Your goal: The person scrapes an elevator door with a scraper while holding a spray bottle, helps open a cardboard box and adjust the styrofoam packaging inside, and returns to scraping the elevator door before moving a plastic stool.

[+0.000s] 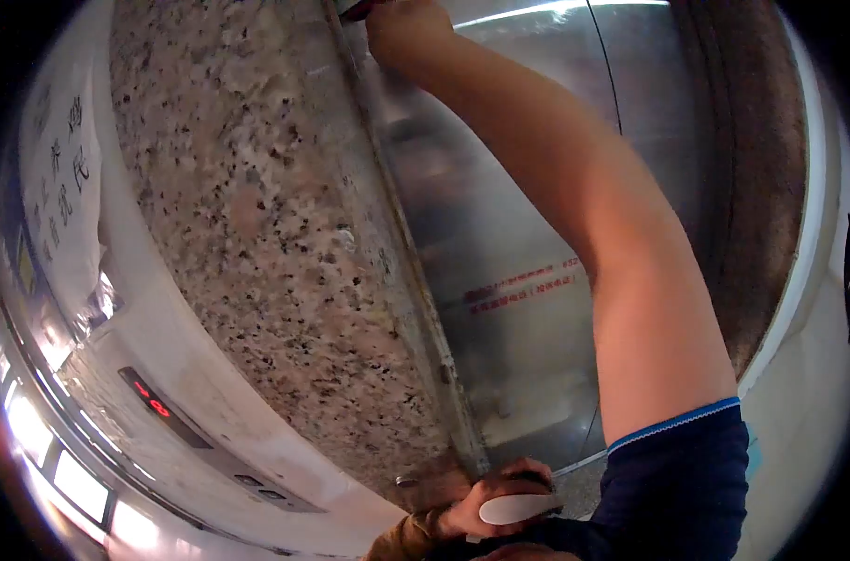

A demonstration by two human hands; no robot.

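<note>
My right arm, in a dark blue short sleeve with bright blue trim, stretches up across a brushed-metal door panel (pixel 528 374). At the top edge my right hand (pixel 408 28) is closed beside the metal edge strip of a speckled stone surround (pixel 247 215). Something dark shows at its fingers, cut off by the frame, and I cannot make it out. Low in the middle, my left hand (pixel 476 510) is closed around a pale, rounded object (pixel 518 509), close to the strip's lower end. What kind of object it is, I cannot tell.
Red printed characters (pixel 523 285) mark the metal panel. Left of the stone, a wall panel (pixel 219 439) carries a red lit display and small buttons. A paper notice (pixel 65 178) hangs above it. Bright windows (pixel 79 481) show at lower left; a brown surface (pixel 761 168) curves along the right.
</note>
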